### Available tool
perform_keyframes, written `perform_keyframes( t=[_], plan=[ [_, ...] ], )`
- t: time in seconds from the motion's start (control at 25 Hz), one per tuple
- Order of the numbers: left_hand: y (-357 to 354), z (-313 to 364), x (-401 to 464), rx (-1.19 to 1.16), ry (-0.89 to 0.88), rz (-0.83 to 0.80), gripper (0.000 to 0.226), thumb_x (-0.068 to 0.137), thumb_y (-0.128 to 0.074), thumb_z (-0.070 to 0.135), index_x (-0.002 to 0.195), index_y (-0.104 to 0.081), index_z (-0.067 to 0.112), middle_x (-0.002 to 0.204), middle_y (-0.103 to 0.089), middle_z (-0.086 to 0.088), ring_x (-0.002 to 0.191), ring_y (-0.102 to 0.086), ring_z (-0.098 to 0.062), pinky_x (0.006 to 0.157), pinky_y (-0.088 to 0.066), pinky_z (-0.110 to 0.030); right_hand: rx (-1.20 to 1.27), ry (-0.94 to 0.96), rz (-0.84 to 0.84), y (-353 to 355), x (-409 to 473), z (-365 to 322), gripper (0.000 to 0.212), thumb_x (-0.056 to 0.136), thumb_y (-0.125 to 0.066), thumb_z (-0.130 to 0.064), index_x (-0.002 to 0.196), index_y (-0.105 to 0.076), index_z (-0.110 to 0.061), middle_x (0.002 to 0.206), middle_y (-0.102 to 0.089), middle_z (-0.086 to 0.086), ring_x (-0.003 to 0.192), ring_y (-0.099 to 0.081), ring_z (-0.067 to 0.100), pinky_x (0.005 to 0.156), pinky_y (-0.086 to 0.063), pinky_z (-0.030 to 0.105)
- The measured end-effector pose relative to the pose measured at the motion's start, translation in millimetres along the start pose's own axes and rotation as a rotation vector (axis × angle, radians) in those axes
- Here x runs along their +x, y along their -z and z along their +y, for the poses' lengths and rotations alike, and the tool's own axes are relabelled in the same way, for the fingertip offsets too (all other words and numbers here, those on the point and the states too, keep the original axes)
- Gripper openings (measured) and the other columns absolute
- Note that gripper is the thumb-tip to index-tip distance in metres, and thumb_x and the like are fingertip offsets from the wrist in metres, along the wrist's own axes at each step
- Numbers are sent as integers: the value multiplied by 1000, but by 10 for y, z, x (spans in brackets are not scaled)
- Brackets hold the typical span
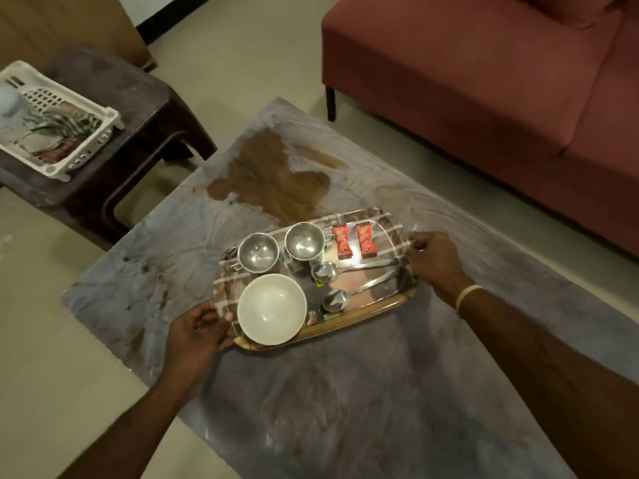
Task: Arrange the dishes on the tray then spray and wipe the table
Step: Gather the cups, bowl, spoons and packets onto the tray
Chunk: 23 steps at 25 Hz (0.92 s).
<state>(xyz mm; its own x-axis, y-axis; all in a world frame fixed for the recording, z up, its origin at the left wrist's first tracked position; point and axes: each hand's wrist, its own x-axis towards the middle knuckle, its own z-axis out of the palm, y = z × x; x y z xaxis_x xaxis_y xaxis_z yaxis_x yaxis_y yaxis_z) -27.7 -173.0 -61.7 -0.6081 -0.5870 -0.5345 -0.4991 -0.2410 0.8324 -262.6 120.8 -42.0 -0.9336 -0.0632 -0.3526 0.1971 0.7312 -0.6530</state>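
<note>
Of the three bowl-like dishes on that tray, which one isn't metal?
The white bowl, at the tray's near corner beside the left hand. The two steel cups behind it are shiny metal and smaller.

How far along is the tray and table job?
Done: the white bowl, two steel cups, spoons and sachets sit on the tray. In hand: left hand and right hand grip the tray's ends. Left: spraying and wiping; a brown spill still marks the table.
</note>
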Motion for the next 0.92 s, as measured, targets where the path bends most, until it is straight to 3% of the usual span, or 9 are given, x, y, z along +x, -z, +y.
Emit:
perform_keyframes(
  t=[0.2, 0.44, 0.6, 0.76, 0.92],
  plan=[
    [389, -51, 285, -86, 43, 154, 11, 89, -68, 6, 99, -66, 0, 82, -67, -13, 81, -67, -30, 58, -60, -23, -58, 103, -86, -625, 490, -793, 14, 87, -64, -11, 88, -78, -10, 83, -74, 11, 80, -69, 23, 80, -58, 39],
    [747, -49, 545, -123, 42, 236, 23, 88, -68, 6, 110, -66, -1, 91, -69, -15, 80, -68, -20, 58, -58, -15, -102, 164, -115, -1217, 844, -1388, 13, 87, -65, -16, 93, -77, -14, 94, -75, 9, 94, -68, 23, 92, -54, 39],
    [897, -66, 700, -195, 56, 264, 22, 87, -70, 8, 109, -68, 3, 96, -72, -15, 90, -72, -26, 66, -61, -21, -158, 228, -157, -1454, 989, -1624, 16, 85, -66, -10, 92, -79, -16, 83, -75, 5, 81, -70, 19, 80, -59, 40],
    [909, -35, 815, -245, 63, 256, 25, 86, -71, 8, 110, -67, 2, 101, -74, -16, 93, -73, -27, 68, -62, -26, -197, 235, -136, -1523, 1084, -1798, 25, 87, -59, 3, 102, -75, -10, 89, -73, 8, 70, -66, 16, 66, -58, 31],
    [832, -37, 846, -272, 51, 250, 24, 85, -72, 6, 108, -68, 4, 98, -74, -15, 91, -74, -26, 67, -62, -26, -231, 247, -101, -1561, 1239, -1859, 29, 86, -61, -2, 113, -72, -8, 104, -72, 10, 93, -67, 25, 89, -56, 42]
  ],
)
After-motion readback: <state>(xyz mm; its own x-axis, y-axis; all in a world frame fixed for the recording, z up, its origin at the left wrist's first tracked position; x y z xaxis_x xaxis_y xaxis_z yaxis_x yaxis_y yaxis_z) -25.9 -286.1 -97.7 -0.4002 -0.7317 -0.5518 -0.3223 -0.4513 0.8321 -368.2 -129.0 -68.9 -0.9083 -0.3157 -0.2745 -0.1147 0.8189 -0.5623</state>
